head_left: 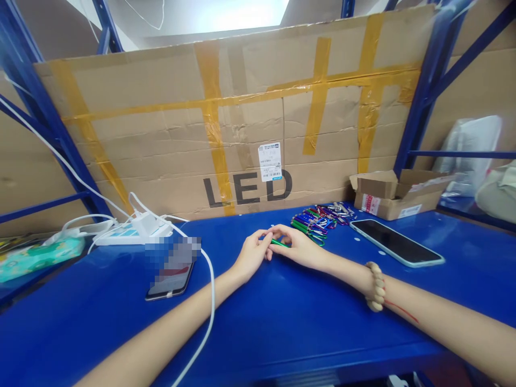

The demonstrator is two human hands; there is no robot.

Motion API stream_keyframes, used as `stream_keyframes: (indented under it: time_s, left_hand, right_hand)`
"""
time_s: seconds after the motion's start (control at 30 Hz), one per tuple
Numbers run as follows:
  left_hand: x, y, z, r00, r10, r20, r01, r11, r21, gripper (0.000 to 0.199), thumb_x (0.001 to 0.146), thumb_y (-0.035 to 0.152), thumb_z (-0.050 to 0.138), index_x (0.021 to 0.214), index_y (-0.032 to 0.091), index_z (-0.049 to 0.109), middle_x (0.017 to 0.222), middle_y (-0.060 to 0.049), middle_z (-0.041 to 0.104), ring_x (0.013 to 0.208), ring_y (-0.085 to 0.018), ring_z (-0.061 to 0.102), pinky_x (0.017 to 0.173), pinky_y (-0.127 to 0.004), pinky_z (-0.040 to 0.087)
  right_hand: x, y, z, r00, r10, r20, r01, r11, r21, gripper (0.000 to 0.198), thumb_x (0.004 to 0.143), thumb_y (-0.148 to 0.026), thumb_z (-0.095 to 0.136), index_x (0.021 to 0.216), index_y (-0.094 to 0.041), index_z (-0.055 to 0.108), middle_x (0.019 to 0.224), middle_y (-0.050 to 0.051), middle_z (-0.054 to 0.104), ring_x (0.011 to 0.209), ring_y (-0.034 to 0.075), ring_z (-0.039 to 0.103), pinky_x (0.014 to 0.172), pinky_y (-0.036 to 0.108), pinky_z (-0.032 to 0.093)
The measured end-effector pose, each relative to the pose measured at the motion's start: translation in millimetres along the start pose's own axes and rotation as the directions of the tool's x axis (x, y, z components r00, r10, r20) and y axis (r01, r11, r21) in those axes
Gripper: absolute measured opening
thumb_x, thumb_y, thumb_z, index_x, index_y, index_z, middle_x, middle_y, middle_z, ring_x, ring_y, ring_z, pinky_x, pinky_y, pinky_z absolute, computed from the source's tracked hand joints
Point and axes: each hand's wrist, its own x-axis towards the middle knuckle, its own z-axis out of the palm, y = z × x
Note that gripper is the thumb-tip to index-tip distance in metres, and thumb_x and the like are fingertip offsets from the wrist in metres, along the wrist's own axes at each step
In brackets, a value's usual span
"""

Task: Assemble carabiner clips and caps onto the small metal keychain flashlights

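Green clip (281, 243) sits between the two hands, above the table (258, 328). Right hand (303, 248) grasps it, fingers curled over; left hand (253, 254) is pinched on its left end. Most of the clip is hidden by fingers. Looks like shiny metal: probably light, stiff, a bit slippery, not fragile. Best hold is likely a thumb-and-finger pinch along a long side, clear of any moving part.

Pile of clips (318, 219), mixed colours, just beyond the right hand. Phone (397, 242) lies right of that hand, small open box (379, 207) farther back. Another phone (171, 285), partly pixelated, lies left of the left hand; white cable (211, 301) crosses over the left forearm. Table is blue, smooth, slightly glossy; small things could slide. Large cardboard sheet (173, 153) marked LED stands behind both hands, blue rack posts (423, 102) around.
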Motion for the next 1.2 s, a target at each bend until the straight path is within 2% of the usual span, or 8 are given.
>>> stream_keyframes:
  time_s: [0.13,0.23,0.33,0.57,0.7,0.8,1.0,1.2]
  left_hand:
    - [1,0,0,0.996,-0.004,-0.089,-0.002,0.998,-0.067,0.031,0.07,0.046,0.061,0.07,0.015,0.054,0.052,0.003,0.054,0.053,-0.01,0.051,0.058,-0.022,0.038]
    - [1,1,-1,0.981,-0.032,-0.192,0.012,0.995,-0.103,0.036,0.067,0.047,0.064,0.061,0.015,0.05,0.054,0.003,0.052,0.053,-0.008,0.048,0.054,-0.02,0.037]
    - [2,2,-3,0.949,-0.089,-0.303,0.029,0.98,-0.195,0.04,0.067,0.053,0.062,0.065,0.016,0.048,0.051,0.005,0.047,0.046,-0.006,0.042,0.046,-0.018,0.032]
    - [4,-4,-7,0.886,-0.144,-0.44,-0.019,0.939,-0.345,0.04,0.073,0.056,0.055,0.076,0.016,0.046,0.048,0.007,0.043,0.042,-0.005,0.041,0.043,-0.017,0.031]
    - [4,-5,-7,0.865,-0.151,-0.48,-0.047,0.926,-0.374,0.038,0.075,0.055,0.052,0.078,0.018,0.044,0.052,0.008,0.041,0.042,-0.005,0.042,0.043,-0.017,0.031]
    - [4,-3,-5,0.881,-0.162,-0.444,-0.009,0.933,-0.36,0.037,0.074,0.053,0.055,0.076,0.018,0.042,0.052,0.009,0.041,0.042,-0.005,0.042,0.043,-0.017,0.031]
    - [0,9,1,0.974,-0.1,-0.205,0.06,0.979,-0.195,0.032,0.07,0.045,0.062,0.077,0.017,0.047,0.052,0.007,0.045,0.042,-0.005,0.04,0.042,-0.018,0.026]
    - [-2,9,3,0.998,-0.027,-0.054,0.019,0.99,-0.143,0.03,0.078,0.044,0.053,0.079,0.015,0.055,0.053,0.006,0.041,0.045,-0.006,0.033,0.045,-0.019,0.025]
  right_hand:
    - [1,3,0,1.0,0.012,-0.024,-0.011,0.999,0.049,0.031,0.075,-0.026,0.061,0.103,-0.016,0.053,0.092,0.005,0.061,0.079,0.014,0.061,0.074,0.03,0.05]
    - [3,2,-1,0.996,0.069,-0.054,-0.063,0.992,0.105,0.037,0.071,-0.025,0.064,0.106,-0.016,0.054,0.1,0.007,0.059,0.072,0.011,0.06,0.057,0.023,0.051]
    - [5,1,-5,0.983,0.181,-0.013,-0.175,0.964,0.202,0.039,0.073,-0.028,0.063,0.108,-0.014,0.056,0.095,0.008,0.061,0.065,0.011,0.06,0.043,0.018,0.045]
    - [7,5,-15,0.936,0.351,-0.025,-0.32,0.878,0.357,0.027,0.071,-0.031,0.068,0.091,-0.013,0.069,0.077,0.005,0.068,0.066,0.011,0.061,0.045,0.016,0.044]
    - [7,8,-16,0.906,0.418,-0.065,-0.367,0.853,0.371,0.022,0.071,-0.029,0.069,0.085,-0.012,0.07,0.066,0.003,0.064,0.056,0.007,0.055,0.042,0.014,0.04]
    - [8,8,-18,0.902,0.415,-0.118,-0.339,0.85,0.402,0.022,0.069,-0.027,0.07,0.086,-0.012,0.071,0.063,0.002,0.062,0.053,0.006,0.051,0.043,0.014,0.04]
    - [9,4,-16,0.883,0.431,-0.188,-0.285,0.809,0.515,0.021,0.071,-0.023,0.068,0.09,-0.014,0.071,0.08,0.005,0.066,0.064,0.008,0.056,0.047,0.016,0.043]
    - [8,2,-14,0.902,0.404,-0.155,-0.267,0.802,0.535,0.023,0.07,-0.021,0.068,0.092,-0.015,0.07,0.086,0.006,0.067,0.067,0.009,0.057,0.046,0.015,0.044]
